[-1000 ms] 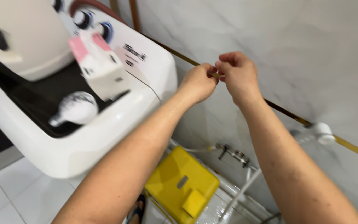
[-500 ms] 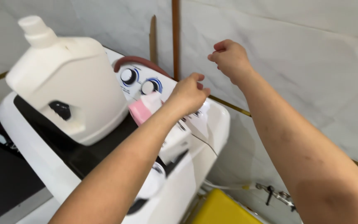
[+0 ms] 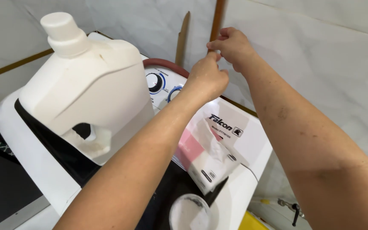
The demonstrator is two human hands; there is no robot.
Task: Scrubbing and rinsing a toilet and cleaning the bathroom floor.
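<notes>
The white washing machine point(image 3: 252, 145) carried a large white detergent jug point(image 3: 86, 85) upright on its dark lid, a pink-and-white packet point(image 3: 207, 155) beside it, and a round white cup point(image 3: 190, 213).

Two bare forearms with no sleeves in view, left hand point(image 3: 207, 76) and right hand point(image 3: 231, 46) without rings, bracelets, watch or gloves, a few small marks on the right forearm, short plain fingernails, fine hairs
</notes>
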